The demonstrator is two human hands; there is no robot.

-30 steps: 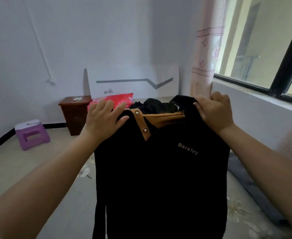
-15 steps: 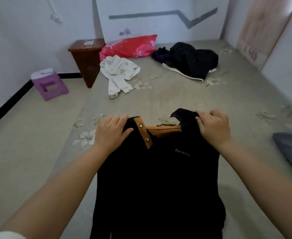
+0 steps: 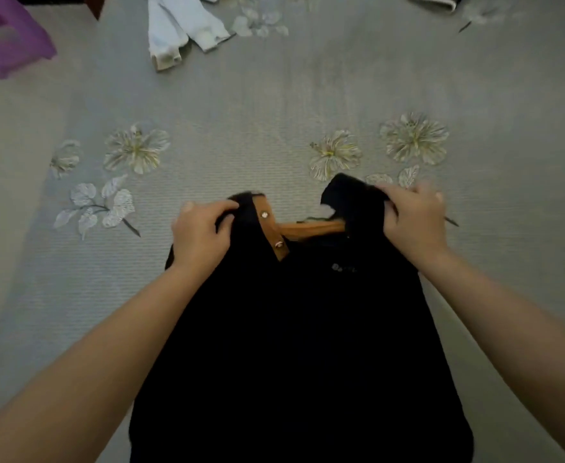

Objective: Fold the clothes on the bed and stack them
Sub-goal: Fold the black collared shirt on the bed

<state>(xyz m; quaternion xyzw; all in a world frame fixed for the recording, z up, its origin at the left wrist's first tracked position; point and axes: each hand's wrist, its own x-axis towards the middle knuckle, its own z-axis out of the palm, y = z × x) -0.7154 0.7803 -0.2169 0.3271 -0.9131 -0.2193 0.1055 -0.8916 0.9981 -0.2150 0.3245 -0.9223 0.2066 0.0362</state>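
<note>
The black shirt (image 3: 294, 329) hangs over the bed (image 3: 274, 111). The left hand (image 3: 200, 235) and right hand (image 3: 411, 222) each pinch a shoulder. It looks soft, light and floppy, so the shoulders are good spots to hold. Small chest writing is too blurry to read.

The black shirt (image 3: 294, 345) is running out past the bottom edge; its chest lettering (image 3: 343, 268) is blurring too much to read; the purple stool (image 3: 7, 41) and white garment (image 3: 180, 31) are being cut by the edges.
</note>
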